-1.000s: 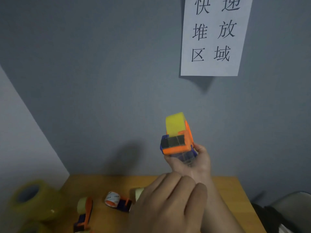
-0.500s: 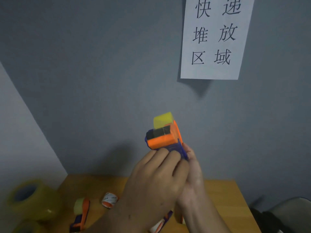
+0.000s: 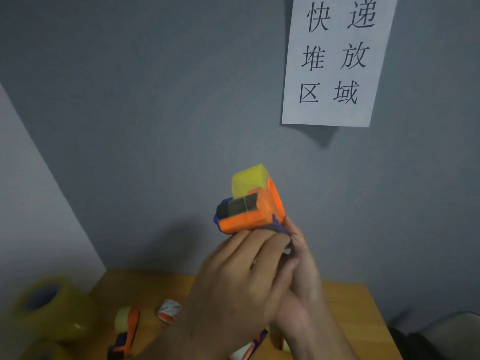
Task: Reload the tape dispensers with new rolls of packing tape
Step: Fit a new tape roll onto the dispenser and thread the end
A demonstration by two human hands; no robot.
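Observation:
An orange and blue tape dispenser [image 3: 250, 215] with a yellow tape roll [image 3: 248, 181] mounted on top is held up in front of the grey wall. My right hand [image 3: 302, 271] holds its blue handle from the right side. From the left, my left hand [image 3: 239, 276] wraps its curled fingers around the handle just under the orange body. The hands overlap and hide most of the handle. A big roll of yellowish packing tape [image 3: 49, 307] stands at the table's left end.
On the wooden table [image 3: 348, 307] lie a second dispenser with a roll [image 3: 127, 326], a small empty tape core [image 3: 168, 310] and another dispenser [image 3: 249, 349] partly under my arms. A paper sign [image 3: 335, 61] hangs on the wall. A dark chair [image 3: 452, 336] stands at the right.
My left hand rose from above the table and closed on the dispenser's handle. The dispenser shifted left and tilted, with my right hand still holding it.

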